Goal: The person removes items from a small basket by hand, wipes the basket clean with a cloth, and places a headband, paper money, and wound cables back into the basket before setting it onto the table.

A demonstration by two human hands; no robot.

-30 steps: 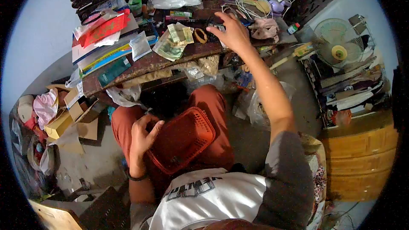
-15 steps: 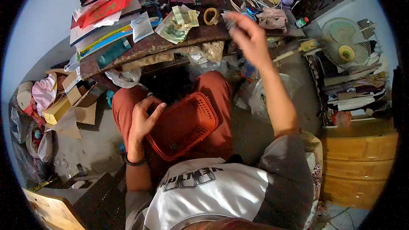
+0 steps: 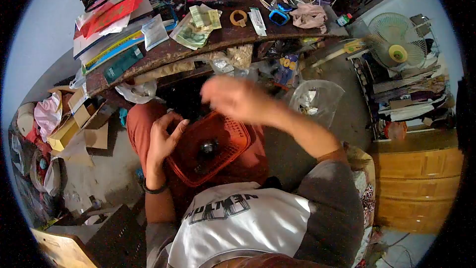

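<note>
Presumably for steadiness, we rested the red plastic basket (image 3: 235, 136) on our lap (image 3: 257, 164), left hand (image 3: 164, 138) beside it with thumb apart, right hand (image 3: 235, 99) above its far rim, too blurred to tell its grip.

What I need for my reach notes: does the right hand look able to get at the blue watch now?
Probably yes: the blue watch lies uncovered near the front edge of the table, between a white packet and pink cloth; nothing visible blocks the right hand.
</note>
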